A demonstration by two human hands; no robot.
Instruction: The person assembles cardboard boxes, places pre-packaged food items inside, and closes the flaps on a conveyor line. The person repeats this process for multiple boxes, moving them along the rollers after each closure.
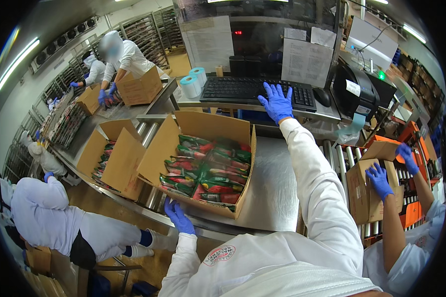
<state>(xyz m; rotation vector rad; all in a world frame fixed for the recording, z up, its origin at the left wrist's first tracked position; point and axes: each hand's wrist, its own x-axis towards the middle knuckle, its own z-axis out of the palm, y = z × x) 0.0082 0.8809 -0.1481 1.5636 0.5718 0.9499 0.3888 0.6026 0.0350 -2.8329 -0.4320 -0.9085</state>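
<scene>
My right hand (275, 103), in a blue glove, reaches onto the black keyboard (223, 89) with its fingers spread, near the top centre. My left hand (179, 215), also gloved, is at the lower front edge of an open cardboard box (214, 120) on the steel scale platform and rollers, its fingers apart. The box holds several green and red packs (223, 175), laid in two rows. Beside the keyboard are a black mouse (321, 97) and a black label printer (348, 91); two rolls of blank labels (190, 86) stand at its left.
A second open box (129, 171) of packs sits left. Co-workers stand at the upper left (129, 54) and lower left (49, 218). At right, another person's gloved hands (379, 182) hold a box on a roller conveyor (342, 163). A steel surface (275, 188) lies right of my box.
</scene>
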